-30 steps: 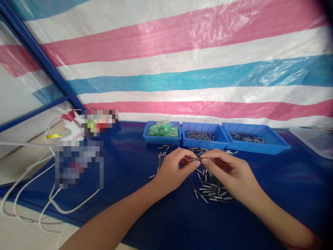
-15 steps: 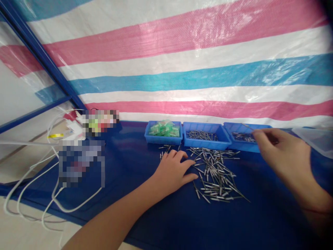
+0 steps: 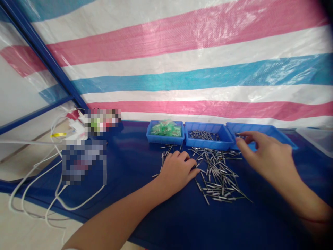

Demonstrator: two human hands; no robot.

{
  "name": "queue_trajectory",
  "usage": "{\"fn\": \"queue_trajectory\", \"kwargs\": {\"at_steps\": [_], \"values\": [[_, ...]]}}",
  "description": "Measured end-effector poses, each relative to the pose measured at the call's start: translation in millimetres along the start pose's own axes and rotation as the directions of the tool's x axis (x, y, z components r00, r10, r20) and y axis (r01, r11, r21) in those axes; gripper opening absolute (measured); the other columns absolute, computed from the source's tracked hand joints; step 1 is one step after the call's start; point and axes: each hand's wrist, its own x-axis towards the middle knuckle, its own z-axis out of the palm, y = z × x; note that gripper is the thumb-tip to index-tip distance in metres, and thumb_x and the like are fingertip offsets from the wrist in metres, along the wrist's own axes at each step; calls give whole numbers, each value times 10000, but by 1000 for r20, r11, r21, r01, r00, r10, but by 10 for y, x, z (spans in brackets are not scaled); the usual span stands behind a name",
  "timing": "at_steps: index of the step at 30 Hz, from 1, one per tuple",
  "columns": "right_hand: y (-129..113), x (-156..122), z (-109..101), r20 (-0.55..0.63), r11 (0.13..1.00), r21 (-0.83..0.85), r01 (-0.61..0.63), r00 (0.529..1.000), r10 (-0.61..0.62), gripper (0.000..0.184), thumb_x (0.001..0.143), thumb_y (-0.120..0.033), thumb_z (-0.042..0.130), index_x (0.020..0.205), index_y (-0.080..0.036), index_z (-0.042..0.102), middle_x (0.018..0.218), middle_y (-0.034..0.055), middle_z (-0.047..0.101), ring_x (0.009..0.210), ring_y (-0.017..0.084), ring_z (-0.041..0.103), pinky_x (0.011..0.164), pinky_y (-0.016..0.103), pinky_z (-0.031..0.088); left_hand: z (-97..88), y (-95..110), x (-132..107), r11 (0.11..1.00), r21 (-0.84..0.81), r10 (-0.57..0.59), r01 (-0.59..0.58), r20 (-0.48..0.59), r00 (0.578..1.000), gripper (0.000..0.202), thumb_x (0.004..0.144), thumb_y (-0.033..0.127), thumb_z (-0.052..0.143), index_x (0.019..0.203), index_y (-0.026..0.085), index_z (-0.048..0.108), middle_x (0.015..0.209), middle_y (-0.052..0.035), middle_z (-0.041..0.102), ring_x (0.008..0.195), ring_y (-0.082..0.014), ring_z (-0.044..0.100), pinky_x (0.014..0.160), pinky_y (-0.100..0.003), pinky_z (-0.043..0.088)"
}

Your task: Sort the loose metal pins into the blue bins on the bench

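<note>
Loose blind rivets [image 3: 220, 173] lie in a heap on the dark blue table, thin silvery pins with thicker ends. My left hand [image 3: 178, 170] rests palm down at the heap's left edge. Its thumb and index finger are drawn close together among the rivets; what lies between them is hidden. My right hand [image 3: 265, 152] is at the front left of the right blue bin [image 3: 278, 135], thumb and index fingertip pinched close. A small metal bit shows by these fingertips, but I cannot tell whether it is held or lies in the bin.
The middle blue bin [image 3: 209, 141] holds rivets; the left blue bin [image 3: 166, 139] holds green-and-clear packets. A clear plastic container [image 3: 316, 139] stands far right. White cables [image 3: 78, 206] loop over the left edge. Striped sheeting [image 3: 166, 81] hangs behind.
My right hand has moved left and slightly down along the right bin; the rivet that stuck out of its pinch no longer shows clearly. My left thumb and index finger have drawn closer together.
</note>
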Motion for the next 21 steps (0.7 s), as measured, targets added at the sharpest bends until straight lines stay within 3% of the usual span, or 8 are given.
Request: {"fn": "queue_trajectory", "kwargs": {"at_steps": [4, 9, 12, 16, 21], "values": [[-233, -106, 65, 35, 981, 149, 126, 991, -132, 226, 863, -364, 510, 972, -213, 639, 861, 68, 698, 831, 282, 645, 761, 411, 433, 18, 13, 23, 999, 36, -10, 10, -13, 1000, 232, 938, 354, 463, 935, 215, 649, 980, -33, 626, 888, -200, 538, 745, -339, 389], [-497, -241, 134, 211, 899, 394, 192, 933, -292, 244, 870, -383, 534, 971, -204, 665, 902, 63, 700, 818, 228, 639, 764, 369, 470, -40, -5, 27, 997, -64, -40, 36, -69, 997, 225, 953, 328, 437, 933, 214, 630, 976, -17, 654, 890, -193, 557, 757, -339, 371], [-600, -290, 142, 293, 843, 526, 112, 907, -303, 249, 876, -394, 530, 971, -211, 670, 925, 57, 697, 836, 216, 636, 757, 347, 486, -70, -1, 31, 957, -286, -83, 50, -106, 991, 208, 951, 314, 446, 929, 198, 618, 964, -12, 667, 893, -171, 582, 781, -305, 387], [-657, -316, 129, 366, 740, 667, -84, 903, -227, 239, 879, -411, 525, 884, -227, 677, 845, 36, 690, 823, 209, 637, 713, 323, 498, -77, 50, 33, 809, -580, -194, 92, -116, 974, 177, 933, 292, 478, 935, 177, 613, 922, -14, 673, 845, -142, 603, 759, -245, 416], [-688, -338, 115, 383, 621, 756, -208, 910, -161, 234, 829, -423, 602, 917, -224, 688, 886, 36, 700, 872, 220, 645, 756, 329, 514, -85, 123, 25, 667, -734, -313, 130, -117, 942, 183, 917, 309, 496, 935, 180, 624, 892, -4, 673, 791, -126, 598, 710, -220, 423]]}}
